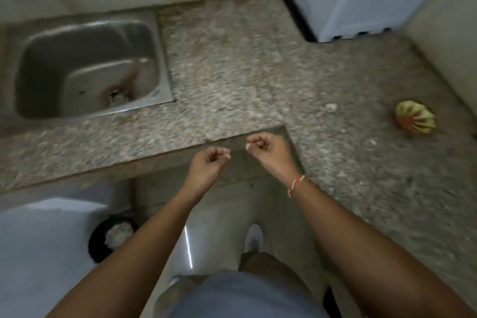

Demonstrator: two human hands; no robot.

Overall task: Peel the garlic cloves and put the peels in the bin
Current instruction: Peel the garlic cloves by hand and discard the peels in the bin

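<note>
Speckled stone counter [232, 64], seemingly L-shaped.

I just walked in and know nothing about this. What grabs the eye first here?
Two bare hands, the left hand and right hand, hover with curled fingers over the inner corner of a speckled stone counter. A steel sink is set into it at the left. A yellow and orange striped object lies far right, and a black bin stands on the floor below.
</note>
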